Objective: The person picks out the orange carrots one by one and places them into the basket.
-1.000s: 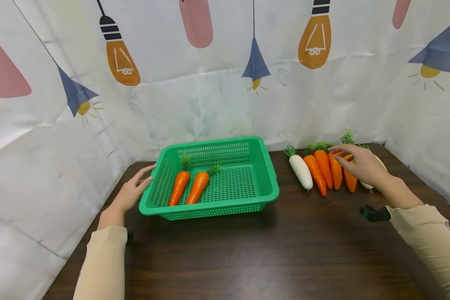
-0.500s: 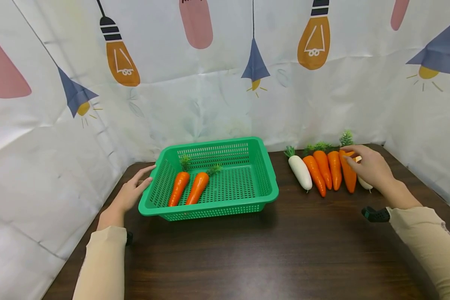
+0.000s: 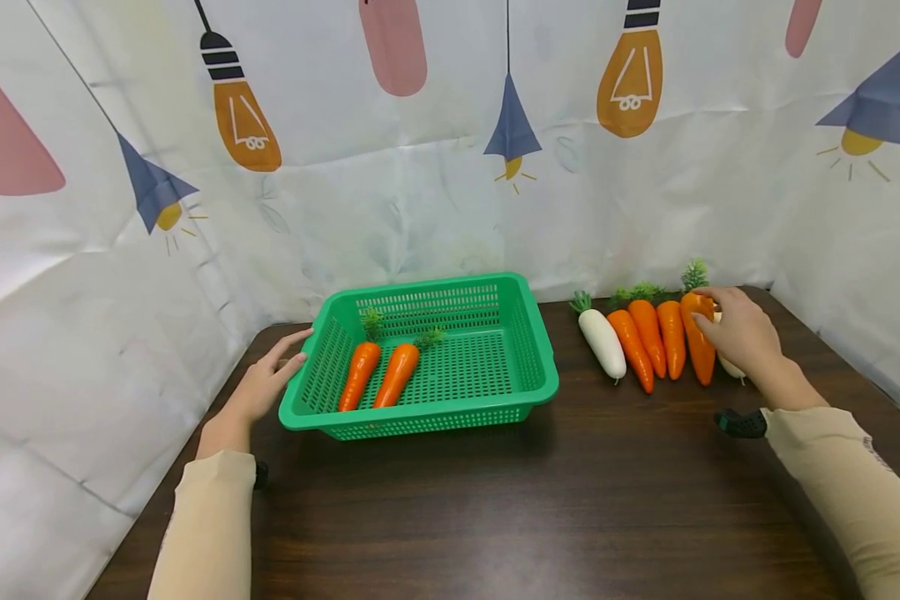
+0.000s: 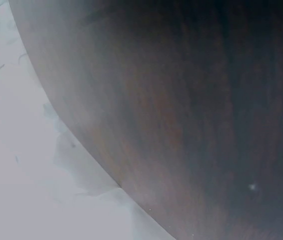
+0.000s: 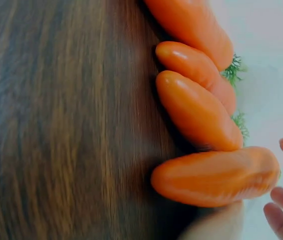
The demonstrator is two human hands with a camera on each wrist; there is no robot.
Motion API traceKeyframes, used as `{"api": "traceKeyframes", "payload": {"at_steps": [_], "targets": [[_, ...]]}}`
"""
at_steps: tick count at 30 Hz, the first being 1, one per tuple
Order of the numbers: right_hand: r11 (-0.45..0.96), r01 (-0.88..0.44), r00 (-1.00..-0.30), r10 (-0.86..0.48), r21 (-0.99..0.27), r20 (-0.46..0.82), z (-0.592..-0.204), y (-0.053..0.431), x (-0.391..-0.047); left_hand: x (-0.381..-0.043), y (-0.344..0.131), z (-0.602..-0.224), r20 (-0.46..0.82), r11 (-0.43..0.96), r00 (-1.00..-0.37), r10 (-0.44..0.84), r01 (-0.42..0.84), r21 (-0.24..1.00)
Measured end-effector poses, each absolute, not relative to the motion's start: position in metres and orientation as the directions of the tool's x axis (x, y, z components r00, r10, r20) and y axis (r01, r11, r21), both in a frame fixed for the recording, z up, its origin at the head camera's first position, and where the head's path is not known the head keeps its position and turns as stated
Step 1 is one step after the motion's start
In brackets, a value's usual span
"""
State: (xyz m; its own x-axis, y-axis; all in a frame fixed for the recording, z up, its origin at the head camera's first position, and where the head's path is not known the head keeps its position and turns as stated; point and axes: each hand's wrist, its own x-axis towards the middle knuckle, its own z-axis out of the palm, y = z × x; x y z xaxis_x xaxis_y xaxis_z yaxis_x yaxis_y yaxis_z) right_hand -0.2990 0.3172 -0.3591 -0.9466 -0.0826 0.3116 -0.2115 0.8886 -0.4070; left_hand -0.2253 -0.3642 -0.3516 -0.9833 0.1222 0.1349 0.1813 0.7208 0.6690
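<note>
At the left end of the green plastic basket [image 3: 420, 412], my left hand [image 3: 258, 387] rests with its fingers extended against the rim. Two carrots [image 3: 357, 375] with leafy tops lie inside the basket. Over on the right, my right hand [image 3: 746, 333] hovers at the thick end of the rightmost carrot [image 3: 697, 346], thumb and fingers spread to either side. In the right wrist view the fingertips [image 5: 279, 220] are right by that carrot's [image 5: 211, 177] end, not closed on it. A white radish [image 3: 731, 369] is partly hidden behind this hand.
Several more carrots [image 3: 647, 333] lie in a row left of the right hand, with a white radish [image 3: 602, 343] at the row's left end. A printed white cloth [image 3: 450, 208] hangs behind the dark wooden table [image 3: 495, 508].
My right hand has shifted slightly right and lower, from above the carrots to the rightmost carrot's thick end, uncovering more of the row. My left hand stays at the basket.
</note>
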Motion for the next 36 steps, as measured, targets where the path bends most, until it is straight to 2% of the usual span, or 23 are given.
{"api": "traceKeyframes", "payload": {"at_steps": [16,36], "targets": [[0.856,-0.086,-0.978,0.025,-0.510,0.206,-0.358,0.316,-0.313,-0.224,-0.364,-0.350,0.131,0.725,-0.984,0.120,0.177,0.665],[0.863,-0.034,-0.994,0.026,-0.505,0.111,-0.355,0.326,-0.317,-0.224,-0.364,-0.351,0.143,0.722,-0.982,0.124,0.188,0.665]]}}
